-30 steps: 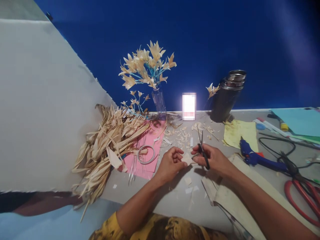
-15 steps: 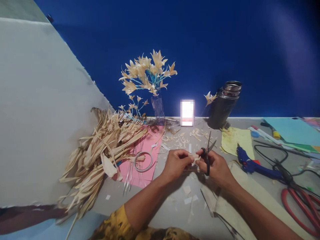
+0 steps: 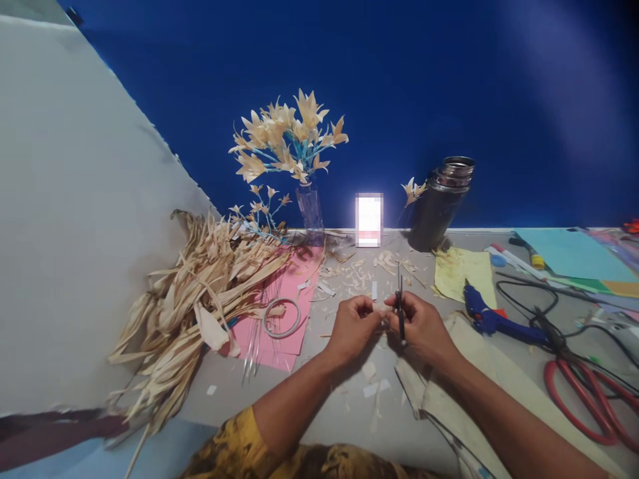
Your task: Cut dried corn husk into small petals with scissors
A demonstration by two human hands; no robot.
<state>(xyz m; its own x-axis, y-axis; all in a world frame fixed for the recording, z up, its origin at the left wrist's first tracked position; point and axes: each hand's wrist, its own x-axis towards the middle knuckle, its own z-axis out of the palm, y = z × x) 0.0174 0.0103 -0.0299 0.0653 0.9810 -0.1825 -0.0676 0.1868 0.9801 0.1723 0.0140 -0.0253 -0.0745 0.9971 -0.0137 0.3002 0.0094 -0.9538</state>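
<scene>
Over the middle of the table, my left hand [image 3: 355,324] pinches a small pale piece of dried husk [image 3: 381,307] between thumb and fingertips. Close beside it, my right hand [image 3: 419,326] is closed around small dark-handled scissors [image 3: 400,307], whose blades point up and away from me. The right fingertips also touch the husk piece from its other side. Fingers cover most of that piece, so its shape is unclear. Beyond both hands lie scattered husk scraps [image 3: 357,274] and a narrow white paper strip [image 3: 374,290].
On the left are a dried husk heap [image 3: 184,293], pink paper [image 3: 272,351] and a tape ring [image 3: 265,319]. Husk flowers [image 3: 289,136] stand in a clear vase [image 3: 310,213]. A dark flask [image 3: 439,209] leans behind; right lie a blue glue gun [image 3: 492,320] and red-handled shears [image 3: 559,412].
The scissors have turned and now show edge-on, their blades looking closer together. My hands have drawn nearer each other around the husk piece. The whole view has shifted slightly.
</scene>
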